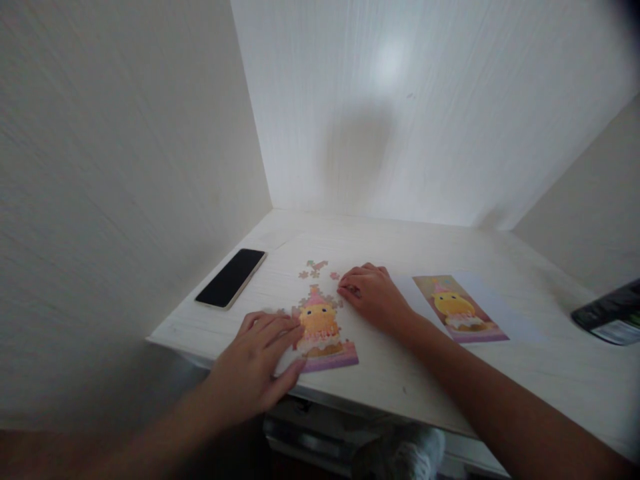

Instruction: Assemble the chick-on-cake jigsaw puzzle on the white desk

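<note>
A partly assembled jigsaw puzzle lies on the white tabletop, showing a yellow figure with a pink hat above a cake. My left hand rests flat at its left edge, fingers stretched out and touching it. Just off the puzzle's upper right side, my right hand is closed, thumb and fingertips pinched down near the table; whatever is between them is hidden. Several loose puzzle pieces lie beyond the puzzle's top, and a pink puzzle piece sits close to my right fingertips.
To the right, a printed picture of the same figure lies on a white sheet. A black-screened phone is at the left. A dark container stands at the far right. Walls enclose the white table at back and sides.
</note>
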A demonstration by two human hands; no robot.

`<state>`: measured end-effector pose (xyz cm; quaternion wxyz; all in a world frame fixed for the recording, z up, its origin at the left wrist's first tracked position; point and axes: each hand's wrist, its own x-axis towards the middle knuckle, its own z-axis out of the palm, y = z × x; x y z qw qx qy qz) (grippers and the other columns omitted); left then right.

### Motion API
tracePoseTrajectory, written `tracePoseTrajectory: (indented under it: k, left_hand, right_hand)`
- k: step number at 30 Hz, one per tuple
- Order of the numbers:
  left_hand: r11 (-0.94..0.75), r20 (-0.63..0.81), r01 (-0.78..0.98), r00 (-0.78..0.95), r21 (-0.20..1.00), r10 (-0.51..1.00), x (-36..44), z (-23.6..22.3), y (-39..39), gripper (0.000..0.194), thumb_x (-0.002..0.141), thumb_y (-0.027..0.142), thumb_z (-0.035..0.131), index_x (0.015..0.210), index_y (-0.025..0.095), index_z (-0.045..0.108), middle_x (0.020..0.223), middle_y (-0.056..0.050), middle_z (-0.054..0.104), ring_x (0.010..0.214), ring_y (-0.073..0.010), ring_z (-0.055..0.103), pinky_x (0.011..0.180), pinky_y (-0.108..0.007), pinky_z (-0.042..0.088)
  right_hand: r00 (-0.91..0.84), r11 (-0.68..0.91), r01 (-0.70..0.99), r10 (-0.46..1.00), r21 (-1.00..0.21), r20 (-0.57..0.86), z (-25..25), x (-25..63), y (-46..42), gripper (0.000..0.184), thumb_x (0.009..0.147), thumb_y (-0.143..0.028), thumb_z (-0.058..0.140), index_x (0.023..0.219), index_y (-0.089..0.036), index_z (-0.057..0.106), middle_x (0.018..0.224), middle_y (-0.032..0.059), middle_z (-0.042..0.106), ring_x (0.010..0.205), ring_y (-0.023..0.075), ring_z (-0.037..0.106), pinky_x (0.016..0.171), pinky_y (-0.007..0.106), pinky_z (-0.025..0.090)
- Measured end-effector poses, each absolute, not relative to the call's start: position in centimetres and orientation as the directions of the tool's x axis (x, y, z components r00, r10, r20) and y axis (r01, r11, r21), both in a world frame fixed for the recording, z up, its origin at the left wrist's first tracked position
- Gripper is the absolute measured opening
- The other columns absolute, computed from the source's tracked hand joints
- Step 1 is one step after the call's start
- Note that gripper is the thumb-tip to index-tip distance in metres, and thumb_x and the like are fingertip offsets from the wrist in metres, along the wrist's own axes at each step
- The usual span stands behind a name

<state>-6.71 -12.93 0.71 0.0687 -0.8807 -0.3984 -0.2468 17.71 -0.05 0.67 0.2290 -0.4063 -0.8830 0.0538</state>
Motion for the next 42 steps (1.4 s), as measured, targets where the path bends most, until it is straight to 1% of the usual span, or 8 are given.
tracePoseTrajectory:
  k: [6,11,14,16,18,29,35,42]
  left_hand:
    - [-0.681,0.481,0.729,0.575,0.068,0.662,-6.9,0.5,-13.0,0.038,0.089,0.022,0.058,0.126,0.015,0.053,0.127,-0.013,0.059,0.115,-0.0267,0.055,0.095,-0.047,0.042]
    - [-0.683,0.458,0.729,0.589,0.054,0.665,-6.7,0.8,-13.1,0.037,0.09,0.02,0.056,0.127,0.013,0.053,0.125,-0.013,0.06,0.118,-0.0263,0.053,0.098,-0.047,0.041]
    - [-0.68,0.456,0.733,0.604,0.003,0.654,-6.8,0.5,-13.1,0.038,0.089,0.018,0.055,0.126,0.011,0.053,0.126,-0.015,0.059,0.122,-0.0299,0.049,0.098,-0.05,0.041]
    - [-0.684,0.454,0.729,0.616,-0.018,0.645,-6.9,0.2,-13.2,0.039,0.09,0.018,0.055,0.127,0.008,0.052,0.129,-0.017,0.057,0.12,-0.0301,0.049,0.098,-0.05,0.042]
    - [-0.69,0.447,0.724,0.625,-0.025,0.64,-7.0,0.0,-13.2,0.04,0.091,0.019,0.054,0.129,0.007,0.051,0.13,-0.018,0.055,0.118,-0.0293,0.05,0.099,-0.05,0.044]
    - [-0.655,0.419,0.756,0.596,-0.004,0.685,-7.2,-0.1,-13.2,0.039,0.091,0.023,0.055,0.128,0.012,0.054,0.131,-0.017,0.053,0.121,-0.0319,0.048,0.098,-0.053,0.049]
    - [-0.677,0.416,0.736,0.614,0.005,0.671,-7.2,0.2,-13.2,0.038,0.091,0.022,0.054,0.128,0.011,0.053,0.129,-0.016,0.054,0.12,-0.0302,0.048,0.101,-0.053,0.046]
    - [-0.672,0.403,0.74,0.606,0.031,0.686,-7.2,0.3,-13.0,0.039,0.092,0.021,0.054,0.13,0.012,0.052,0.13,-0.014,0.055,0.12,-0.0287,0.049,0.104,-0.053,0.042]
  right_hand:
    - [-0.543,0.66,0.62,0.751,-0.424,0.375,0.6,18.5,0.2,0.023,0.091,-0.015,0.055,0.109,-0.019,0.069,0.108,0.0076,0.071,0.098,0.0224,0.062,0.089,0.04,0.046]
    - [-0.577,0.661,0.535,0.741,-0.526,0.344,1.3,18.8,0.1,0.029,0.081,-0.004,0.057,0.103,-0.017,0.071,0.096,0.0062,0.073,0.084,0.0184,0.066,0.08,0.032,0.051]
    - [-0.576,0.6,0.45,0.761,-0.661,0.298,1.9,19.0,-0.1,0.026,0.08,-0.006,0.059,0.1,-0.017,0.071,0.094,0.0047,0.073,0.08,0.0163,0.066,0.075,0.03,0.052]
    - [-0.59,0.509,0.392,0.778,-0.766,0.215,2.3,18.9,-0.3,0.021,0.08,-0.01,0.063,0.098,-0.017,0.071,0.089,0.004,0.073,0.074,0.0147,0.065,0.069,0.027,0.052]
    - [-0.625,0.444,0.373,0.769,-0.814,0.134,2.5,18.7,-0.6,0.015,0.08,-0.014,0.065,0.093,-0.016,0.072,0.081,0.003,0.072,0.068,0.014,0.064,0.063,0.026,0.051]
    - [-0.702,0.559,0.438,0.702,-0.704,0.12,2.5,17.5,-1.5,0.016,0.081,-0.01,0.062,0.086,-0.017,0.076,0.083,0.0034,0.074,0.072,0.0149,0.067,0.068,0.026,0.051]
    - [-0.722,0.67,0.493,0.671,-0.554,0.168,3.2,17.4,-2.2,0.018,0.078,-0.007,0.063,0.084,-0.017,0.076,0.082,0.0034,0.072,0.072,0.0152,0.063,0.068,0.026,0.047]
    - [-0.785,0.743,0.455,0.595,-0.49,0.174,3.2,17.9,-2.0,0.017,0.084,-0.012,0.063,0.09,-0.02,0.077,0.088,0.0023,0.073,0.08,0.0147,0.062,0.077,0.027,0.044]
